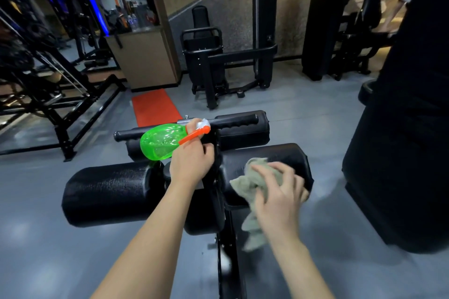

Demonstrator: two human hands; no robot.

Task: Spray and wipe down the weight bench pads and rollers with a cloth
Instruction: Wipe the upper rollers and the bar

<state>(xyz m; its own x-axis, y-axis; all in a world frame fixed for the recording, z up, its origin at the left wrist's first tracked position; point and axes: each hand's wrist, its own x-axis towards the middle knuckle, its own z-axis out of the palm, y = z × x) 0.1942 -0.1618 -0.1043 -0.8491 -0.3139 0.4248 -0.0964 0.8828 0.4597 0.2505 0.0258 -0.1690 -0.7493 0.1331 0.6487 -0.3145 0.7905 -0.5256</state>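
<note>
My left hand [192,156] grips a green spray bottle [161,141] by its neck, a finger on the orange trigger, the bottle tipped sideways above the bench's centre post. My right hand [279,192] holds a grey-green cloth [245,183] pressed against the near right black roller [289,153]. The near left roller [107,192] lies bare below the bottle. Two smaller far rollers [245,133] sit behind, under a black handle bar [233,122]. The bench frame [228,250] runs down toward me.
A tall black padded column [398,153] stands close on the right. An orange mat [155,107] lies on the grey floor ahead. Black gym machines [228,56] line the far wall, and a rack frame [48,104] stands at left. A person's arm shows at the top right.
</note>
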